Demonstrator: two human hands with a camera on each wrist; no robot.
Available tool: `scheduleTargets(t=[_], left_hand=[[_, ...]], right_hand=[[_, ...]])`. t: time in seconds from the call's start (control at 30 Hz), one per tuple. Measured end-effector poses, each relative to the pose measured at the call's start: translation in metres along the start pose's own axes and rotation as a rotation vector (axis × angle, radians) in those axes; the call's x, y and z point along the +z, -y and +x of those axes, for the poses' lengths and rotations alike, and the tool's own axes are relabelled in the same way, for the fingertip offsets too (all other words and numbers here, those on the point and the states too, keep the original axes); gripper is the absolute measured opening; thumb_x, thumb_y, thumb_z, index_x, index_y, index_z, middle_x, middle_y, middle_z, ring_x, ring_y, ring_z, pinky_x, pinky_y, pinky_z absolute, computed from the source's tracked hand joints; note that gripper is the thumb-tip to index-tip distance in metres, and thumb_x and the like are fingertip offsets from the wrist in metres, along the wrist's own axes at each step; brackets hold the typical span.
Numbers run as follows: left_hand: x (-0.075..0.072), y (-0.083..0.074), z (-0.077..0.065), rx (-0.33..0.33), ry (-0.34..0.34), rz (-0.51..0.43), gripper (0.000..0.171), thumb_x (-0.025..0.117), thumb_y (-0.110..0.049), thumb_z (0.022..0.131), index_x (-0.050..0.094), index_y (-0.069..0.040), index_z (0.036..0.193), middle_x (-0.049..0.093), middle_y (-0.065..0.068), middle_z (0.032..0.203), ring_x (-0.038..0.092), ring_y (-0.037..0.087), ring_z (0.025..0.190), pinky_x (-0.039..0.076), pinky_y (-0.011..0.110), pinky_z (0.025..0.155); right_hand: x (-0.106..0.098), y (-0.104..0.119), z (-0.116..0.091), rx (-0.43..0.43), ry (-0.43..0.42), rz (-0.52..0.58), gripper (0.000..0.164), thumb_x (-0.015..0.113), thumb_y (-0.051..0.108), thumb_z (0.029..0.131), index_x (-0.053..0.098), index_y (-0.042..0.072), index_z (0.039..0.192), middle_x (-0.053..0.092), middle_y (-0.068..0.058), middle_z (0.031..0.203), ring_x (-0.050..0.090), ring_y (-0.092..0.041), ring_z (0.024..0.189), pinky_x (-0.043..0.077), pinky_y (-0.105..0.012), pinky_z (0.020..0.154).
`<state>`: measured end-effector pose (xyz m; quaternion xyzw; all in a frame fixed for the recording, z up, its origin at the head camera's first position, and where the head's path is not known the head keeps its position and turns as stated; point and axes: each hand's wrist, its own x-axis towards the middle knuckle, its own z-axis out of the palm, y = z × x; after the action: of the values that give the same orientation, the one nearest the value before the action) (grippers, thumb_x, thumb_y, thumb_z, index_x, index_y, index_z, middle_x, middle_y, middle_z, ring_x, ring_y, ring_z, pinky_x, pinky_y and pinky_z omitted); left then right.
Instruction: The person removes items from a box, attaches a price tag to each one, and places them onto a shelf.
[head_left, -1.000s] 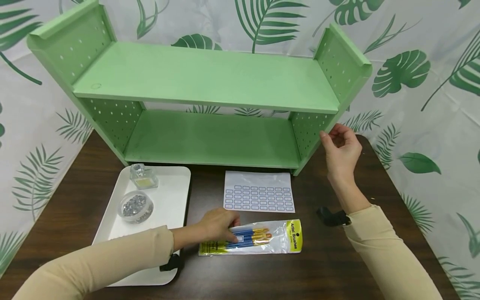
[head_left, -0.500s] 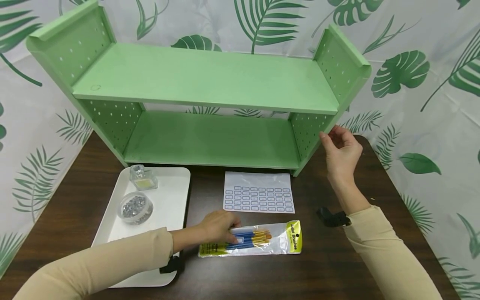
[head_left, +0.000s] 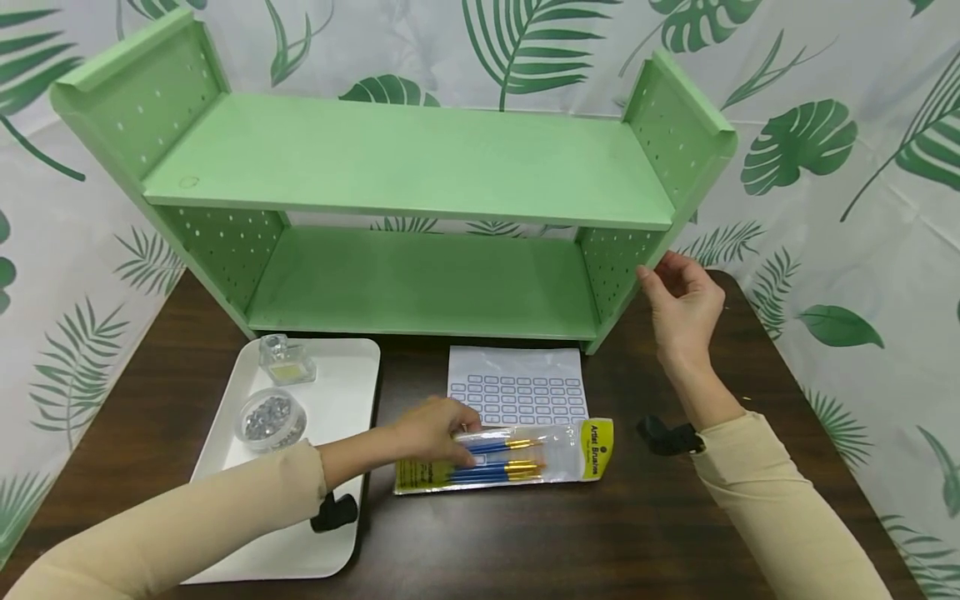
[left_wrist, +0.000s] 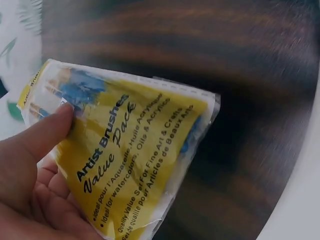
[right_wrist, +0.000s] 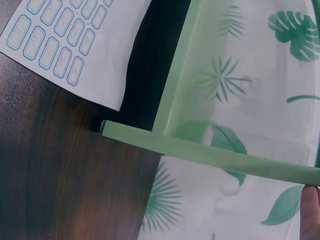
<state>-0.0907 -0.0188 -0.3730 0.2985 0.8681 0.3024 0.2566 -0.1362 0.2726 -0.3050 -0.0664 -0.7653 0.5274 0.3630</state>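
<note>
My left hand pinches a pack of artist brushes, thumb on the front and fingers behind. It is a clear bag with yellow printed ends and several blue-handled brushes. A small white label shows beside the thumb tip in the left wrist view. My right hand is at the right side panel of a green two-tier shelf, thumb against its front edge and fingers behind. The right wrist view shows one fingertip touching that edge. The pack overlaps the lower edge of a sheet of blue-framed labels.
On the left, a white tray bears a glass bottle and a round clear container of silvery pieces. Both shelf tiers hold nothing. A dark wood table lies beneath, with a leaf-patterned cloth behind.
My left hand has moved the brush pack slightly towards the shelf, so it now covers the sheet's lower edge. The right hand stays at the shelf's side panel.
</note>
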Motion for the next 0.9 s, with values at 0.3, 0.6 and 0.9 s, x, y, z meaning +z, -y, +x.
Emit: scheduleTargets(t=[0.3, 0.6, 0.9], left_hand=[[-0.06, -0.016, -0.01, -0.023, 0.022, -0.083, 0.015, 0.078, -0.016, 0.076, 0.064, -0.014, 0.081, 0.07, -0.001, 0.078, 0.062, 0.011, 0.062, 0.052, 0.023, 0.057], [-0.152, -0.048, -0.026, -0.012, -0.072, -0.097, 0.018, 0.073, -0.015, 0.081, 0.065, -0.006, 0.095, 0.072, 0.009, 0.089, 0.068, 0.018, 0.07, 0.056, 0.031, 0.066], [-0.227, -0.072, -0.038, -0.052, -0.231, -0.044, 0.025, 0.072, -0.021, 0.083, 0.065, -0.005, 0.1, 0.072, 0.012, 0.098, 0.068, 0.021, 0.075, 0.054, 0.032, 0.07]], right_hand=[[-0.001, 0.0, 0.0, -0.007, 0.018, -0.027, 0.019, 0.07, 0.008, 0.084, 0.067, -0.002, 0.1, 0.061, 0.014, 0.084, 0.057, -0.003, 0.08, 0.046, -0.014, 0.069], [-0.001, 0.001, 0.001, -0.007, 0.012, -0.058, 0.022, 0.07, 0.009, 0.084, 0.066, -0.005, 0.101, 0.059, 0.015, 0.083, 0.056, -0.003, 0.078, 0.045, -0.013, 0.068], [-0.002, 0.001, 0.0, -0.02, 0.0, -0.057, 0.018, 0.07, 0.007, 0.083, 0.066, -0.005, 0.096, 0.058, 0.017, 0.079, 0.055, -0.002, 0.074, 0.044, -0.013, 0.065]])
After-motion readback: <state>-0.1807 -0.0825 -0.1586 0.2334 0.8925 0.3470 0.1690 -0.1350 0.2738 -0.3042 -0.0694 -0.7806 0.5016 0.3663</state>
